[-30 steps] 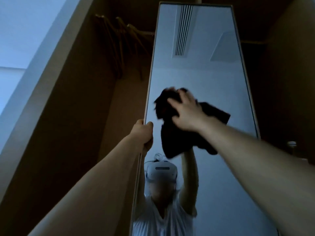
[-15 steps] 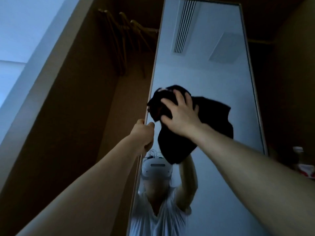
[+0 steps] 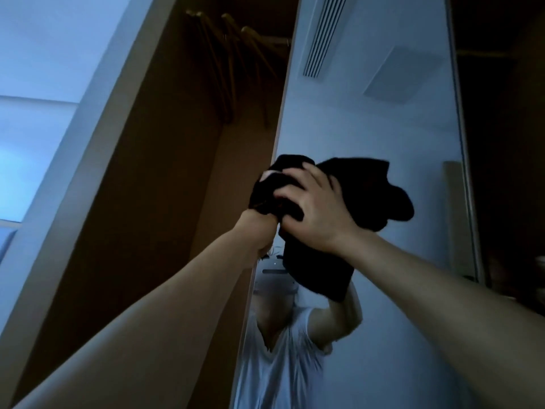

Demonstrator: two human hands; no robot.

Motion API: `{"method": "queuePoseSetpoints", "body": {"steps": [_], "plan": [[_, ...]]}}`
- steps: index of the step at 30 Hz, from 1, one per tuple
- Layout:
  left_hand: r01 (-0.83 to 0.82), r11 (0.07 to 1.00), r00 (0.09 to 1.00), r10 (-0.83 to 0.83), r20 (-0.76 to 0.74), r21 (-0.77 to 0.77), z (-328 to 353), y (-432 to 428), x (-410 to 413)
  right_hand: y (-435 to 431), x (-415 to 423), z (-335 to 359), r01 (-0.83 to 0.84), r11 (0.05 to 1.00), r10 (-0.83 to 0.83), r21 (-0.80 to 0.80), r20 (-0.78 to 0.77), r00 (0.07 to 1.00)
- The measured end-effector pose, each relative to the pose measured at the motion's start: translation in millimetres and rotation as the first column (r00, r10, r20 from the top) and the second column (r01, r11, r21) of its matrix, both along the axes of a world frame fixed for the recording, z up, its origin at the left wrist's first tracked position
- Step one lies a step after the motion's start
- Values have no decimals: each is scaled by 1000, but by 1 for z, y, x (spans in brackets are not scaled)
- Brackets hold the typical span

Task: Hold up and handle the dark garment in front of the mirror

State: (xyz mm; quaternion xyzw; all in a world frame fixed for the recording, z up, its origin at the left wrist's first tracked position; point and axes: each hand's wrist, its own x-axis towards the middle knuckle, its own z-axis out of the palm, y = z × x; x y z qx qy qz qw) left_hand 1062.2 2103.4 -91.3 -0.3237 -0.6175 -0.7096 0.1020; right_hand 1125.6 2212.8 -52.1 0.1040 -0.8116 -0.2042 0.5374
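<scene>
**Tall mirror in a wardrobe, cloth against the glass**

A tall, narrow framed mirror stands upright in an open wooden wardrobe, filling the picture from 12 o'clock down to 6. A black cloth lies bunched flat against the glass near the centre, reaching the mirror's left edge at about 9 o'clock of the cloth. At 11 o'clock of the mirror, wooden hangers hang from the wardrobe's rail.
</scene>
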Motion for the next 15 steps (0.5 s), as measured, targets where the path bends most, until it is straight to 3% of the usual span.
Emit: {"method": "queuePoseSetpoints", "body": {"steps": [4,9,11,15], "plan": [[-21,1000,1000,21,21,13,0,7,-5,13,-7,27,110,992,-114,67,57,992],[8,999,999,-7,32,-33,3,8,-13,6,-2,140,198,939,-213,-280,-24,977],[12,999,1000,-11,24,-37,4,6,-13,3,-9,133,192,929,-223,-318,-62,973],[2,1000,1000,-2,15,-19,0,10,-14,-4,-24,53,172,975,-187,-142,-94,978]]}}
